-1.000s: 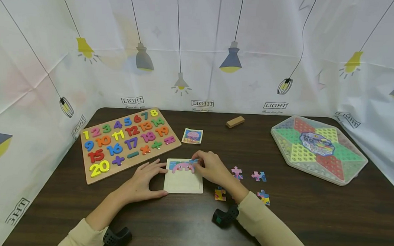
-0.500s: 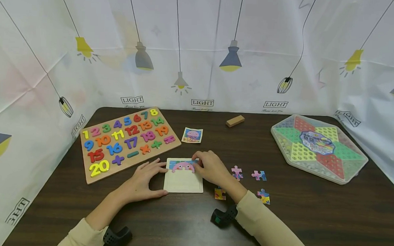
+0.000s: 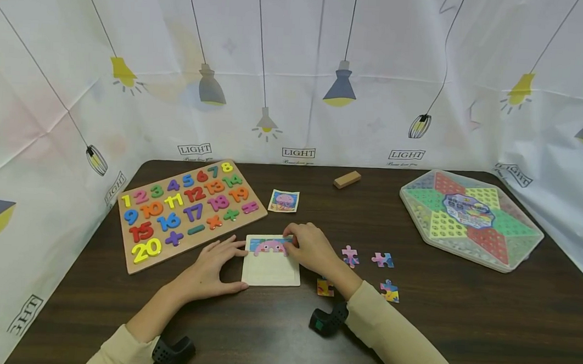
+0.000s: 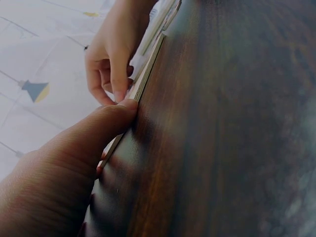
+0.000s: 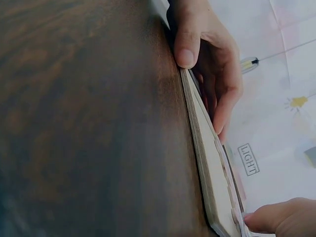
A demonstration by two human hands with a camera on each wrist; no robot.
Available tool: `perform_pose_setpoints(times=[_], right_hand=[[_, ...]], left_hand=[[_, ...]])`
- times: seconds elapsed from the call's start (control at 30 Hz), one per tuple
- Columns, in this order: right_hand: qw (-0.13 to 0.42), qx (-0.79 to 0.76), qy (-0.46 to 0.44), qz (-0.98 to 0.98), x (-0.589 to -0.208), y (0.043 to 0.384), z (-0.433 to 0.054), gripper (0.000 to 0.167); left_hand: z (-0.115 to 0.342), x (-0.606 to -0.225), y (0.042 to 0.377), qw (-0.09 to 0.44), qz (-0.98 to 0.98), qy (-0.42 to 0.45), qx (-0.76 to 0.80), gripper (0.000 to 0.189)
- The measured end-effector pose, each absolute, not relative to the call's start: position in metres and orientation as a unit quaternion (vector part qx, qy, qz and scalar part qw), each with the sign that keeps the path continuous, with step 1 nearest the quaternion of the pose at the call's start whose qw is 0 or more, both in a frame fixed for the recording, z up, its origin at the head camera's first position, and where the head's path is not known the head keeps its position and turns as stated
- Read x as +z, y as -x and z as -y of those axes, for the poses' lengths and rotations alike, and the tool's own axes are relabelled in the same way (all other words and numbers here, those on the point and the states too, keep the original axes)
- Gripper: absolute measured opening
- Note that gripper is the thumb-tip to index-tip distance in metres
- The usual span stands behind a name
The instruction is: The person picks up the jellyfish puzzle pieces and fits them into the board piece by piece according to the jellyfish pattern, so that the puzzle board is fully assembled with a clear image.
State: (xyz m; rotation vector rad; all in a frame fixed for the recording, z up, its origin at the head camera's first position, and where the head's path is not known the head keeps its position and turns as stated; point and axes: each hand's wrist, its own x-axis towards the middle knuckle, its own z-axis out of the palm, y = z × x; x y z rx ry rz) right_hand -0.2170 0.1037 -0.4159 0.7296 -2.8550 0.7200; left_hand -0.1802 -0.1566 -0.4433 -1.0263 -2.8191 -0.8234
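Left hand (image 3: 214, 266), gripping nothing, braces the left edge of the tray (image 3: 269, 272); right hand (image 3: 312, 249) curls at its far right corner, pinch unclear, pieces (image 3: 269, 247) likely seating best if pressed level.

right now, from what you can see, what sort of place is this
Probably a tabletop play or recording setup; the wider room is out of view. A dark table bears a number board and puzzle tray, with a lamp-printed sheet behind.
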Motion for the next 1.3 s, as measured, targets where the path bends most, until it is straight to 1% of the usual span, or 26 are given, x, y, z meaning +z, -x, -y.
perform_pose_setpoints(times=[0.13,0.4,0.73,1.3], right_hand=[[0.052,0.245,-0.241,0.938,-0.412,0.215,-0.106,0.015],[0.068,0.239,-0.250,0.936,-0.405,0.211,-0.123,0.016],[0.036,0.230,-0.245,0.941,-0.402,0.206,-0.151,0.018],[0.052,0.210,-0.257,0.942,-0.410,0.188,-0.176,0.028]], left_hand=[[0.156,-0.443,0.180,0.017,0.906,0.330,-0.265,0.067],[0.156,-0.442,0.179,0.021,0.905,0.332,-0.265,0.066],[0.155,-0.443,0.179,0.027,0.904,0.334,-0.266,0.067],[0.155,-0.443,0.179,0.040,0.902,0.337,-0.267,0.066]])
